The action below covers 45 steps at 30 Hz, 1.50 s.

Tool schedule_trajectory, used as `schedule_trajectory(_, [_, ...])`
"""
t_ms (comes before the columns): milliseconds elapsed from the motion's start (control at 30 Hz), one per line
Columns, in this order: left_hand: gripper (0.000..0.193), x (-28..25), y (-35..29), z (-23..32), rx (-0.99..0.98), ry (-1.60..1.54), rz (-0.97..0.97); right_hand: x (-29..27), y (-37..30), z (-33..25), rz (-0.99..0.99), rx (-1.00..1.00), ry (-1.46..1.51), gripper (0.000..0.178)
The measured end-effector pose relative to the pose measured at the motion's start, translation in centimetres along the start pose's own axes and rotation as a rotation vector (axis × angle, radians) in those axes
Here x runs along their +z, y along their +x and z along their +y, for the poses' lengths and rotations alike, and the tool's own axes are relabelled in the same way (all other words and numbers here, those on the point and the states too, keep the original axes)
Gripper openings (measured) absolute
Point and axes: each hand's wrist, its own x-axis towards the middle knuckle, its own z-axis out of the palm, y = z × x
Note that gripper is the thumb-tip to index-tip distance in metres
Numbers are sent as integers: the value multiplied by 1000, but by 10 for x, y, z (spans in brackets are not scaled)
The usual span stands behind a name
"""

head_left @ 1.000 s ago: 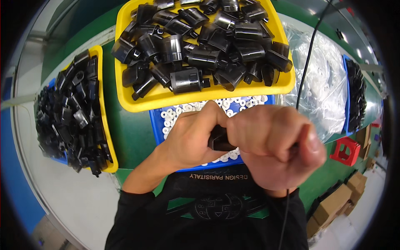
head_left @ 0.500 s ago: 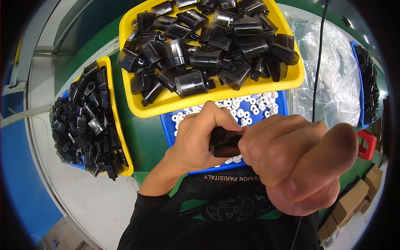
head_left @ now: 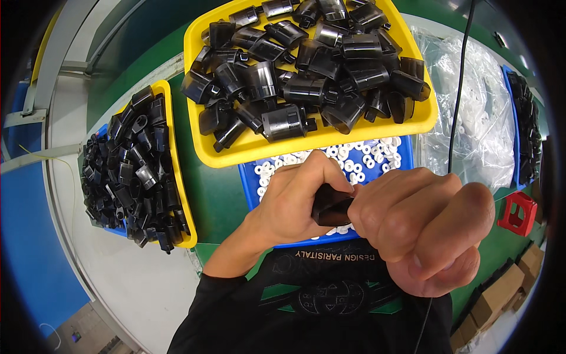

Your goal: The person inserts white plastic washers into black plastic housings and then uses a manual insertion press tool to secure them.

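Observation:
My left hand [head_left: 289,200] is wrapped around a smoky black plastic housing [head_left: 331,206], whose hollow open end faces up toward me. Pressed close to that end is my right hand [head_left: 421,230], a closed fist with the thumb on top; whatever it grips is hidden by the fingers. Both hands are over a blue tray [head_left: 250,180] of small white rings [head_left: 358,167]. Beyond them, a yellow tray [head_left: 306,145] is heaped with similar black housings [head_left: 289,122].
At left stands another yellow bin [head_left: 187,227] piled with small black parts [head_left: 132,171]. A clear plastic bag [head_left: 471,112] with white pieces lies at right, crossed by a black cable [head_left: 460,88]. Further right are a red plastic frame [head_left: 517,213], a blue bin [head_left: 512,112] and cardboard boxes [head_left: 498,289].
The whole view has shifted slightly, so the trays appear a little further right. My left hand still holds the housing, and my right fist stays against it with little change.

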Motion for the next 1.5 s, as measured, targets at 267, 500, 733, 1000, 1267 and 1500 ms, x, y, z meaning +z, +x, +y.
schedule_trajectory(267, [38,-1,0,7,21,168,-25,-3,-5,-3,-16,4,-56,21])
schedule_trajectory(500, [33,1,0,5,37,26,36,-1,-9,-7,-24,6,-109,25])
schedule_trajectory(733, [32,3,0,4,86,58,57,9,-11,1,-30,-59,-147,20])
schedule_trajectory(1000, [36,-7,-5,11,14,365,-59,11,-13,-5,172,43,-60,33])
schedule_trajectory(1267, [44,-13,3,27,5,212,166,-3,-23,-20,170,-89,-250,30])
schedule_trajectory(1500, [45,-14,0,42,-43,214,116,-45,-33,-25,-171,-129,-823,16])
